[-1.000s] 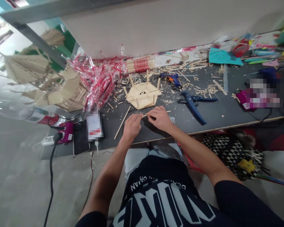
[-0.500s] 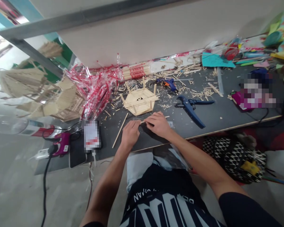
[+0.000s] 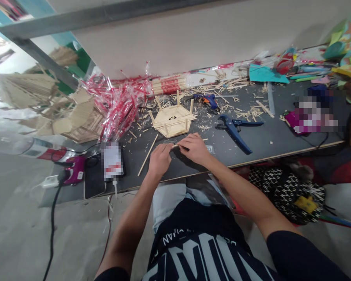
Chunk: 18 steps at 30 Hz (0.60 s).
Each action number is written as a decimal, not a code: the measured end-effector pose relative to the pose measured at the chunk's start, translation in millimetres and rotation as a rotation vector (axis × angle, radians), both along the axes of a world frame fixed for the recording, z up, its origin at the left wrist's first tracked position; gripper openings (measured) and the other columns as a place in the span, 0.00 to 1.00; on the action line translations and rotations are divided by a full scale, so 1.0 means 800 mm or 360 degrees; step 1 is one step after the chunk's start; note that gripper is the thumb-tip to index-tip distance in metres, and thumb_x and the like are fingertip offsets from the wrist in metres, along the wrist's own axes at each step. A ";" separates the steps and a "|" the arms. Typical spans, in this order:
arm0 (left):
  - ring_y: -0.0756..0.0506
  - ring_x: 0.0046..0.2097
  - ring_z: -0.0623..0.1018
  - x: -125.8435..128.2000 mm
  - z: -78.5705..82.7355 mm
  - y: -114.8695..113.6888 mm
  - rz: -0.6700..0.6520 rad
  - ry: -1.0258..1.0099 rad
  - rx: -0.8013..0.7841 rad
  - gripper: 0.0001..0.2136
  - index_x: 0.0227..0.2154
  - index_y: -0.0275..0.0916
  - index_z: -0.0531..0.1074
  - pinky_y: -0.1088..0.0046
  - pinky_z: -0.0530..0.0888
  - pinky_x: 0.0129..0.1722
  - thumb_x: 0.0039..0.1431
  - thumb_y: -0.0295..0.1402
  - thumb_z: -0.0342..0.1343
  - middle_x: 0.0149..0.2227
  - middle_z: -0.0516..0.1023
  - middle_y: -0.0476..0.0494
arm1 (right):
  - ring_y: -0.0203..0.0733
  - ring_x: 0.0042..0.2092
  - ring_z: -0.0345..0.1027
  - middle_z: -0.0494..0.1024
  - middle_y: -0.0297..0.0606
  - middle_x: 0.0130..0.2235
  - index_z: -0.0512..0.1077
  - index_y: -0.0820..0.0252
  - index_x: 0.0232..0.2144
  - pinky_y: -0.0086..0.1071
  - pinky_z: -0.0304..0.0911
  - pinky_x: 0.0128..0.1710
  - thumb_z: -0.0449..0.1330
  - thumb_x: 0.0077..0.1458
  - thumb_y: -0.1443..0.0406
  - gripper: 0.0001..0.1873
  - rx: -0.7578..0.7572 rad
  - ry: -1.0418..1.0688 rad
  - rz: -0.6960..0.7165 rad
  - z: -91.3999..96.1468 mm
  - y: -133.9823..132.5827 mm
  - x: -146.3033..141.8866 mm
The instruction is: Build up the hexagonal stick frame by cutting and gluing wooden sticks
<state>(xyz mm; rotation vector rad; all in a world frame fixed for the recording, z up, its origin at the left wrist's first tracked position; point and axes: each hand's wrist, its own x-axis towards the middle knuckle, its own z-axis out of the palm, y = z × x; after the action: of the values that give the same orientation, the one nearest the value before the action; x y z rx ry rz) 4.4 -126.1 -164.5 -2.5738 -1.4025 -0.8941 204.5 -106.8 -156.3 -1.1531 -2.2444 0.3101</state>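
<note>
My left hand [image 3: 160, 159] and my right hand [image 3: 194, 148] meet at the front of a dark work board [image 3: 251, 146]. Both are closed in a pinch on a thin wooden stick [image 3: 190, 142] that lies across between them; its far end pokes out past my right hand. Just behind my hands stands a small hexagonal stick model [image 3: 172, 118] with short posts pointing up. Another long stick [image 3: 148, 155] lies loose on the board to the left of my left hand.
Blue cutters [image 3: 235, 130] and a blue glue gun [image 3: 207, 99] lie right of the model among stick offcuts. Red-and-clear wrappers [image 3: 121, 105] pile at the left. A phone [image 3: 112, 162] and a magenta device [image 3: 74, 173] with cables sit at the board's left end.
My hands stay pinched on the stick in the same spot on the board. Only the camera view has shifted slightly.
</note>
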 end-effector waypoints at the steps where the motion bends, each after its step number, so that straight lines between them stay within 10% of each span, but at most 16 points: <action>1: 0.42 0.40 0.81 0.001 0.001 -0.001 0.0001 0.0011 0.0025 0.19 0.43 0.38 0.78 0.67 0.78 0.42 0.59 0.15 0.47 0.38 0.83 0.40 | 0.45 0.42 0.70 0.87 0.40 0.41 0.83 0.56 0.41 0.42 0.55 0.46 0.56 0.67 0.66 0.14 -0.0004 0.0001 -0.0004 0.001 0.000 0.000; 18: 0.43 0.40 0.83 0.003 0.008 -0.003 -0.0051 0.0033 0.0097 0.20 0.44 0.37 0.78 0.69 0.79 0.42 0.57 0.14 0.47 0.37 0.84 0.41 | 0.50 0.51 0.73 0.85 0.45 0.46 0.83 0.56 0.45 0.48 0.65 0.56 0.58 0.65 0.64 0.14 -0.0048 0.0100 -0.0117 0.041 -0.014 0.044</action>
<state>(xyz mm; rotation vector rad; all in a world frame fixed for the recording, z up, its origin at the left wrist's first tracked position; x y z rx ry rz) 7.2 -128.5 -158.4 -2.5604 -1.3113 -0.8970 240.0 -118.0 -123.9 -1.2216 -2.1446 0.3469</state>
